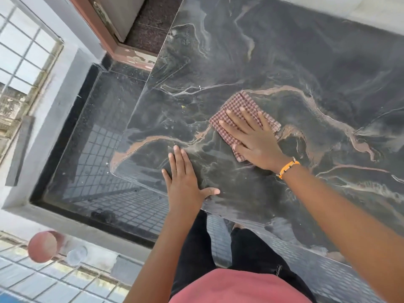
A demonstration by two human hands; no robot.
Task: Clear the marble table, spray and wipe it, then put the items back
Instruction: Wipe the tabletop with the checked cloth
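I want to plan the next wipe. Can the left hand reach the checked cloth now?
Probably yes. The left hand rests flat on bare marble table beside the cloth, but the right hand covers it.

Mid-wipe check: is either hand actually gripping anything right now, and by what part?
Nothing is gripped. The right hand presses flat on the checked cloth, fingers straight across its middle. The left hand rests flat on the bare marble table.

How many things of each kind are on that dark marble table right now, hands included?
Hands: 2, the left hand flat on the marble table and the right hand pressing down with straight fingers
Checked cloths: 1, the folded checked cloth under the right hand
Total: 3
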